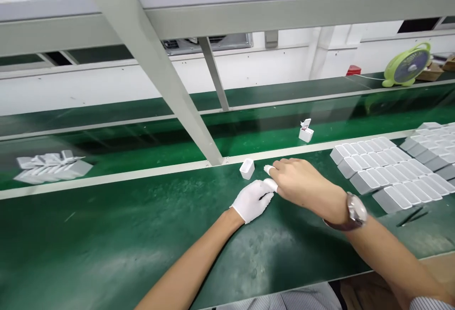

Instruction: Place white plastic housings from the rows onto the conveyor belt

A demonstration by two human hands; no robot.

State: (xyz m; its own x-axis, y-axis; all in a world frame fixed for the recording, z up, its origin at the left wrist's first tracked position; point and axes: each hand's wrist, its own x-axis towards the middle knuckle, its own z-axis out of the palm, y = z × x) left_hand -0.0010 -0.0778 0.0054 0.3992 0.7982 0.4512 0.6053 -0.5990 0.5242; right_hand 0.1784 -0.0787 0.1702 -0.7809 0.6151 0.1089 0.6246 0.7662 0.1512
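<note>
My left hand (251, 201), in a white glove, is closed with its fingertips against those of my right hand. My right hand (302, 182) is bare apart from white finger covers and wears a wristwatch (357, 209). Its fingers bend down in a pinch where the hands meet. Whatever lies between the fingertips is hidden or blends with the white glove. Just beyond my left hand, a small white open box (247, 168) stands on the green bench (142, 239), apart from both hands.
Rows of white open boxes (387, 168) fill the bench's right side, with dark tweezers (414, 216) in front. On the green belt (256, 132) stand a white box with raised lid (306, 132) and a cluster of white boxes (53, 168). A slanting metal post (156, 68) rises ahead; a green fan (407, 66) stands far right.
</note>
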